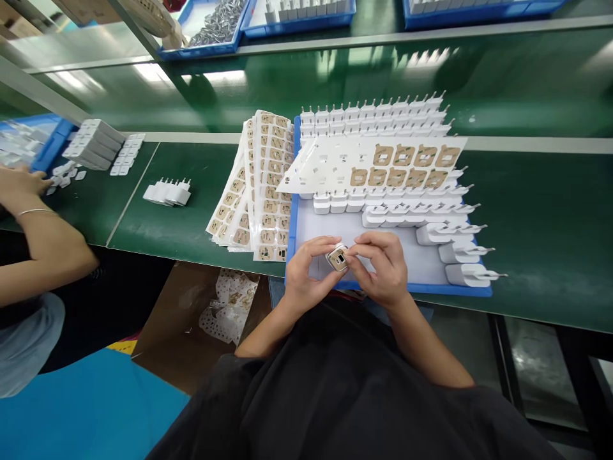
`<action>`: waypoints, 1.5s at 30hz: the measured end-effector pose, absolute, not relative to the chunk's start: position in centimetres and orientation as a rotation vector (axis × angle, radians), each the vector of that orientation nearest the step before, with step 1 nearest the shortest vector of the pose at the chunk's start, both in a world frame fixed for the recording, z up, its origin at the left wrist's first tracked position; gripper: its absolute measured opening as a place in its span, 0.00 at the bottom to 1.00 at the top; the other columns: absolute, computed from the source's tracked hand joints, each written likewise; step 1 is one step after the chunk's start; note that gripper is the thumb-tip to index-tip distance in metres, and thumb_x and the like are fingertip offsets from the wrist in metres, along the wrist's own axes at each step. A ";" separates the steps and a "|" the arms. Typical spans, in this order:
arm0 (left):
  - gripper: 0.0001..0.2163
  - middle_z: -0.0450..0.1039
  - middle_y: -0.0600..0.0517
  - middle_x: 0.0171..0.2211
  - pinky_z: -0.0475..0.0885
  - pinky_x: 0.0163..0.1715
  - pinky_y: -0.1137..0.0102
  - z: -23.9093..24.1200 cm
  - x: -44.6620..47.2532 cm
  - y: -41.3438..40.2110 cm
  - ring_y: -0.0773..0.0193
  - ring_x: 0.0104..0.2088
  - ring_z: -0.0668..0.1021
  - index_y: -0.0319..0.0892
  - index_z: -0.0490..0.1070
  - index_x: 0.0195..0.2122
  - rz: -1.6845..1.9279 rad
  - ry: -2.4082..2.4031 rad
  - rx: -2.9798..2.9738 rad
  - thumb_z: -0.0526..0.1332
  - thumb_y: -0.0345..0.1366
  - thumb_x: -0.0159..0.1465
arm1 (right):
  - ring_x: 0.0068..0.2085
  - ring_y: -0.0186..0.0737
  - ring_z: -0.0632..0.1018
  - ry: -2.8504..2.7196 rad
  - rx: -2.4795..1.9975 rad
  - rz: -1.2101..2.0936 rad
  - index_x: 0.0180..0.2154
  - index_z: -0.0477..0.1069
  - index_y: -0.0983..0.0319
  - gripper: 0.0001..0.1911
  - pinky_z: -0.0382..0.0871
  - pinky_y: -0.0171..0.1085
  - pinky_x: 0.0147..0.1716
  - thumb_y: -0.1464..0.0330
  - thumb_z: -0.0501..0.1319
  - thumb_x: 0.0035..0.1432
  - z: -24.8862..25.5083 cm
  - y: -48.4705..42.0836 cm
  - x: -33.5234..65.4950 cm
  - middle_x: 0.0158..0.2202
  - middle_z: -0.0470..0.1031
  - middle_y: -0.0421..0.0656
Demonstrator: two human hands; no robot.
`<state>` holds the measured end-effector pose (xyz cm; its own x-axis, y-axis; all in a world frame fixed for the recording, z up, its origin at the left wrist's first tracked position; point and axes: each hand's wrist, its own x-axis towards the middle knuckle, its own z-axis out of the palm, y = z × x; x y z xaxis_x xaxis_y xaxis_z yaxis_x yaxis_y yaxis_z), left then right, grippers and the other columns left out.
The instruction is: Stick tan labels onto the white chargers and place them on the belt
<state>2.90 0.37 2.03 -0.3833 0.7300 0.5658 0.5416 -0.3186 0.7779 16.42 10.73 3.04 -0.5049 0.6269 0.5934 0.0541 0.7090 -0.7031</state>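
Note:
My left hand (311, 271) is closed around a white plug-in charger (341, 247), its port end turned up toward me. A tan adhesive sticker (337, 257) with cut-outs lies over that end. The thumb and finger of my right hand (383, 267) pinch at the sticker's right edge. Beyond my hands, a partly used sticker sheet (330, 167) rests across rows of white chargers (373, 115) with metal pins. These chargers stand in a blue-rimmed tray (293, 230).
Left of the tray lie fanned sticker sheets (272, 185) and a few chargers (167, 191). A co-worker's arm (38, 236) is at the far left, near stacked white parts (93, 144). Below the table edge stands a cardboard box (172, 326) holding waste backing. Blue trays (299, 29) line the shelf above.

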 end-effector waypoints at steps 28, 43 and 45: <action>0.19 0.82 0.48 0.47 0.81 0.50 0.55 1.5 2.4 0.4 0.55 0.52 0.81 0.47 0.69 0.50 1.878 1.829 2.036 0.70 0.27 0.60 | 0.45 0.42 0.75 -1.291 -0.655 1.853 0.34 0.73 0.56 0.03 0.73 0.42 0.46 0.67 0.65 0.56 3.1 8.0 14.3 0.42 0.73 0.42; 0.19 0.82 0.47 0.47 0.81 0.51 0.54 1.2 2.4 0.4 0.55 0.53 0.81 0.47 0.69 0.50 1.911 1.787 1.969 0.71 0.28 0.61 | 0.48 0.44 0.75 -1.279 -0.621 1.890 0.34 0.76 0.57 0.03 0.71 0.43 0.50 0.69 0.63 0.57 3.0 8.2 14.3 0.41 0.73 0.43; 0.19 0.82 0.46 0.48 0.80 0.52 0.54 1.2 2.4 0.4 0.55 0.53 0.81 0.47 0.69 0.51 1.928 1.756 1.928 0.71 0.28 0.61 | 0.50 0.44 0.75 -1.371 -0.581 1.843 0.37 0.76 0.56 0.05 0.72 0.43 0.50 0.69 0.62 0.59 2.9 8.6 14.7 0.42 0.74 0.43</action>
